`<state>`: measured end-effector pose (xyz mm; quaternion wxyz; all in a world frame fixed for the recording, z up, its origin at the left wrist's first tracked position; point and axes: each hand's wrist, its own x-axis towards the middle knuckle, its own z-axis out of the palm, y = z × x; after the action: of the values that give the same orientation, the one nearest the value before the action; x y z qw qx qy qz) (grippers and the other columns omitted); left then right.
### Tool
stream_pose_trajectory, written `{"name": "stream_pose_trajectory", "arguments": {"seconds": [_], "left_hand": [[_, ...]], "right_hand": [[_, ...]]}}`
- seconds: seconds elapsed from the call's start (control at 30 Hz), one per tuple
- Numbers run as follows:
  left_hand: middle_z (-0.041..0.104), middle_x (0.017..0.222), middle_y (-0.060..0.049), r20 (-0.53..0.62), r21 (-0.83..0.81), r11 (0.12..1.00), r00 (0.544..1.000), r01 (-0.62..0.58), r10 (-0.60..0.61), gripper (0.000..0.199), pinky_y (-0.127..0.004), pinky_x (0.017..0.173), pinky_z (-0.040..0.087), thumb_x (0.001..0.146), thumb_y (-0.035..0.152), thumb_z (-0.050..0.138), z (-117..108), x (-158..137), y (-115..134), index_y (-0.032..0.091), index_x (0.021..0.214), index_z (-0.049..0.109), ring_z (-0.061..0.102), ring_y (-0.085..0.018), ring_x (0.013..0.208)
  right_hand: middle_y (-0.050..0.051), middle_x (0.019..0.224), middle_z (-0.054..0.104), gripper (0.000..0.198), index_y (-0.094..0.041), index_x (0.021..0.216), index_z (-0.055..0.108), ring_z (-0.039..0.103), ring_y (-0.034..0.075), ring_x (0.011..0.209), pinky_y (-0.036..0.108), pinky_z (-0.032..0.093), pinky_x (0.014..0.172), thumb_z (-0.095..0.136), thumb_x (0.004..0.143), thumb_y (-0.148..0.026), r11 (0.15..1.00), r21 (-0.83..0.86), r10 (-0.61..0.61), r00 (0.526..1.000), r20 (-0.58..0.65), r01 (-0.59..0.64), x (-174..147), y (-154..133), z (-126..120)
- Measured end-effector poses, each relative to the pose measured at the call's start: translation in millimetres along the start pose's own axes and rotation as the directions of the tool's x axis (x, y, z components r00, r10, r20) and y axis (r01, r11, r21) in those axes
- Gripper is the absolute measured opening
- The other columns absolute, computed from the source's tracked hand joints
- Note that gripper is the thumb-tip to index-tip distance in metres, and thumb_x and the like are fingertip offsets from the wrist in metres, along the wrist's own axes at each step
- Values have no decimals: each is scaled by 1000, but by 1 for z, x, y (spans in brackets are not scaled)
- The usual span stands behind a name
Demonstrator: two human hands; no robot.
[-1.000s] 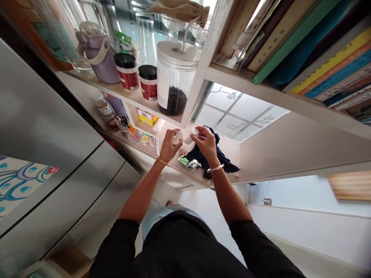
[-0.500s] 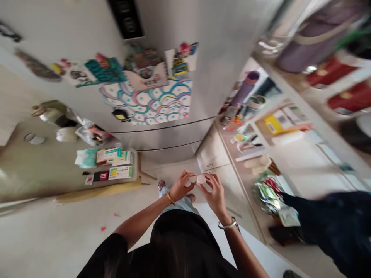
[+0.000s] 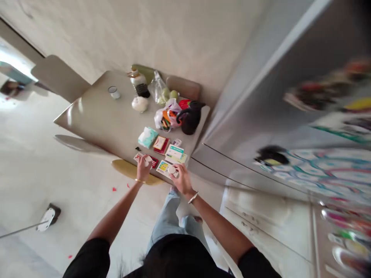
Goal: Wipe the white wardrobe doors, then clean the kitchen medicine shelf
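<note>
My left hand (image 3: 142,169) is closed around small white round pieces (image 3: 148,159), their kind too small to make out. In my right hand (image 3: 182,179), the fingers pinch a white round piece (image 3: 172,170) with a flat disc-like face. Both hands are apart, held over the near edge of a grey-beige table (image 3: 98,112). Below and beyond them lie a red box (image 3: 154,162), a white box with a yellow picture (image 3: 163,166) and a white-and-teal box (image 3: 174,151). A tissue pack (image 3: 147,137) lies farther back.
On the table stand a dark kettle (image 3: 191,119), plastic bags (image 3: 168,115), a bottle (image 3: 140,84) and a white cup (image 3: 114,92). A yellow stool (image 3: 123,168) is tucked at the near edge. The grey refrigerator (image 3: 246,116) rises on the right. A mop head (image 3: 48,218) rests on the floor.
My view has turned left from the refrigerator to the table, which is now in front. My hands, close together before, have moved apart, each still holding white round pieces.
</note>
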<state>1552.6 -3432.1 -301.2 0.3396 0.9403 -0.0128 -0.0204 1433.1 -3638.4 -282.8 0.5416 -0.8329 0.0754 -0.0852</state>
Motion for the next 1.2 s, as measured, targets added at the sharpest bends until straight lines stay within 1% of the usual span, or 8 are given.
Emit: {"name": "stream_pose_trajectory", "arguments": {"seconds": [0.13,0.23,0.37,0.47,0.6,0.83,1.07,1.2], "left_hand": [[53,122,-11,-110,7,993,987,121,-119,33,-37,106,49,90,18,58,-16,112,-69,20,123,55,60,-23,109],[52,122,-11,-146,12,986,976,164,-160,32,-36,106,47,88,16,59,-12,176,-120,19,120,57,58,-23,111],[54,119,-12,-182,6,981,964,195,-191,31,-37,108,45,86,13,61,5,222,-183,16,117,60,56,-26,115],[53,121,-15,-239,-12,973,944,232,-228,32,-41,110,44,87,13,58,23,232,-218,15,119,60,55,-28,119],[52,124,-16,-303,-45,967,919,250,-252,36,-42,111,44,88,12,57,42,226,-241,15,124,59,54,-30,123],[49,134,-18,-352,-79,976,910,203,-218,52,-45,115,42,88,21,67,54,207,-246,13,138,53,51,-30,130],[41,154,-21,-314,-58,965,912,258,-263,84,-49,124,32,75,21,77,42,201,-236,18,151,43,38,-35,148],[26,169,-18,-282,-6,946,907,325,-314,108,-57,130,15,65,18,84,23,187,-209,22,159,31,26,-38,157]], "right_hand": [[9,117,61,27,-23,113,59,64,24,112,39,54,105,68,88,-20,991,-111,-53,981,188,75,95,-5,95],[9,117,61,26,-21,112,58,63,24,112,36,53,104,69,88,-18,979,-174,-52,963,266,101,150,1,162],[11,120,60,24,-18,114,59,63,24,109,35,55,96,66,91,-19,961,-257,-12,946,324,100,192,18,228],[11,123,60,26,-19,118,59,64,23,110,33,56,93,65,92,-20,939,-327,19,937,349,103,203,32,254],[11,124,59,27,-19,120,59,63,22,114,32,56,97,64,94,-19,906,-408,43,933,358,115,205,47,268],[12,125,60,33,-19,126,58,61,24,118,34,59,95,66,94,-21,859,-491,47,933,358,145,203,50,269],[13,129,57,51,-19,140,50,60,27,119,36,62,89,68,92,-23,848,-506,41,932,359,157,199,39,256],[15,135,54,62,-18,149,42,55,28,129,41,57,106,67,92,-23,885,-440,-14,952,305,154,183,33,225]]}}
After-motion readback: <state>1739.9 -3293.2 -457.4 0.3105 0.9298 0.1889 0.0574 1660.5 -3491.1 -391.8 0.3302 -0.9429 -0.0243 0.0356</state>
